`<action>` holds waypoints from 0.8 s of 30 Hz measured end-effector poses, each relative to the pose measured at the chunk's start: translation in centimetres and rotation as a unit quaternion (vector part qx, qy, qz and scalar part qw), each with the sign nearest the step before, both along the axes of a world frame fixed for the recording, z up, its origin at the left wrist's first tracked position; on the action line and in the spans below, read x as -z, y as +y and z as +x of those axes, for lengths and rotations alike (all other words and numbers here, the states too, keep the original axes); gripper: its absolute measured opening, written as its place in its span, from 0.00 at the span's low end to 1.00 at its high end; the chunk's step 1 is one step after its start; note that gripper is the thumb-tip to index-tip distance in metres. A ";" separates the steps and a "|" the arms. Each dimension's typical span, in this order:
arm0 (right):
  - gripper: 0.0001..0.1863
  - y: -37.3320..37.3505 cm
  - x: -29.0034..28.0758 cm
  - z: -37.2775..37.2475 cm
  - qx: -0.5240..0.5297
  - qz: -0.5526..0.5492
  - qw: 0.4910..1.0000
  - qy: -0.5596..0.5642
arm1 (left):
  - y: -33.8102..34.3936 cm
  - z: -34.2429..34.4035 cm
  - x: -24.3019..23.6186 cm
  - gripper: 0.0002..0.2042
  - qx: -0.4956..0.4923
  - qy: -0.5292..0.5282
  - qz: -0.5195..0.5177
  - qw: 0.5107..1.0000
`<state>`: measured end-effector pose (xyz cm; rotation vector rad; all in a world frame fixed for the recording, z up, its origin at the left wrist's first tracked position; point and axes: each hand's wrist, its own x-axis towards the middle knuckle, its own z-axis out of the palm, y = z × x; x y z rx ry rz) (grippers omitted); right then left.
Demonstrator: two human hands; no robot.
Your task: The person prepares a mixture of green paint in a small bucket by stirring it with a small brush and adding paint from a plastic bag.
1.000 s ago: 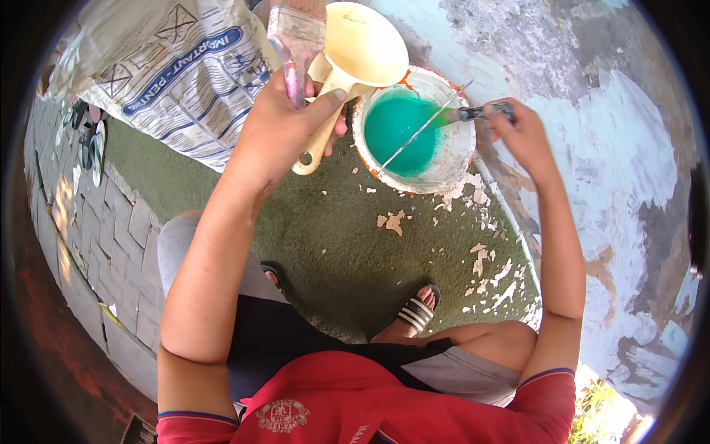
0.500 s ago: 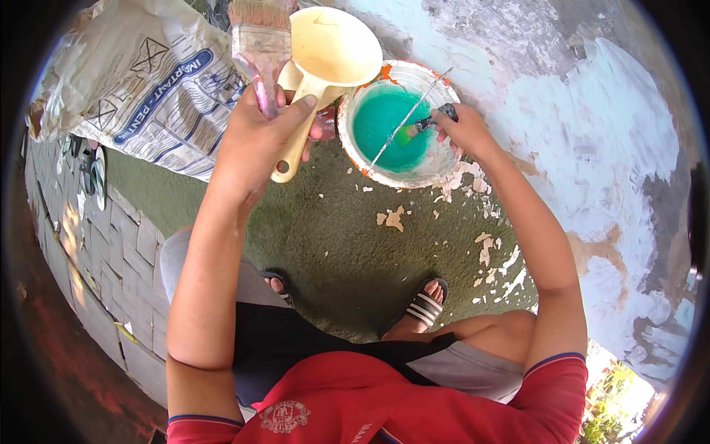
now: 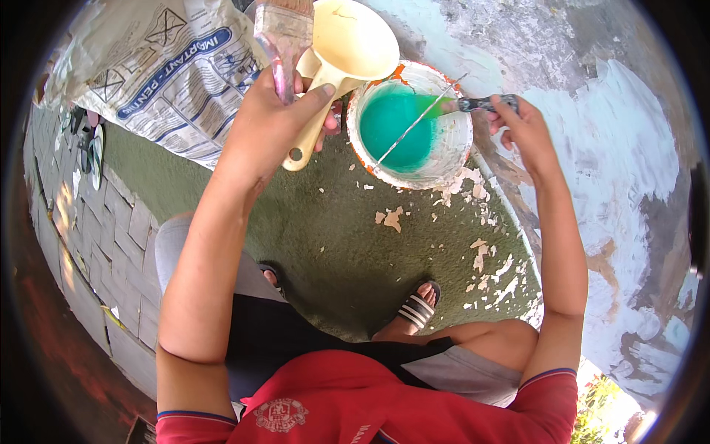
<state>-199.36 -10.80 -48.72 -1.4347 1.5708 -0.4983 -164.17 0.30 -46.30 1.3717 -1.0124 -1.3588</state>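
My left hand [image 3: 255,129] is closed around two things at once: a wide, worn paintbrush [image 3: 284,37] with bristles upward, and the handle of a cream plastic dipper [image 3: 355,44]. The dipper's bowl tilts so its inside shows. In my right hand [image 3: 526,137] is a small paintbrush [image 3: 481,103], gripped by its dark handle over the bucket's right side. Its bright green bristles reach across the rim toward the green paint [image 3: 392,133]. The paint-smeared white bucket [image 3: 460,144] stands on the ground, its wire handle [image 3: 414,126] lying across the opening.
A large white printed sack [image 3: 170,81] lies at the upper left. To the right rises a wall [image 3: 606,155] patched with pale blue paint. Paint flakes [image 3: 390,218] dot the mossy ground. Flip-flops [image 3: 96,155] rest at the left by grey paving [image 3: 103,237].
My right hand has drawn the small brush up out of the bucket and to the right. My left hand, with the wide brush and dipper, has shifted slightly in view.
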 end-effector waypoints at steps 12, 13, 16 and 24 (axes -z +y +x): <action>0.20 1.7 -5.2 -1.1 -0.048 -0.087 0.995 -0.005 | -0.2 -0.3 0.2 0.14 -0.007 0.006 0.008 1.000; 0.20 1.7 -5.1 -1.3 -0.051 -0.087 0.995 -0.006 | -0.2 -0.3 0.2 0.14 -0.004 0.007 0.005 1.000; 0.20 1.8 -4.9 -1.6 -0.056 -0.082 0.995 -0.007 | -0.3 -0.4 0.4 0.12 -0.002 0.007 0.003 1.000; 0.19 2.0 -4.7 -2.2 -0.065 -0.074 0.995 -0.009 | -0.5 -0.8 0.7 0.12 -0.018 0.009 0.009 1.000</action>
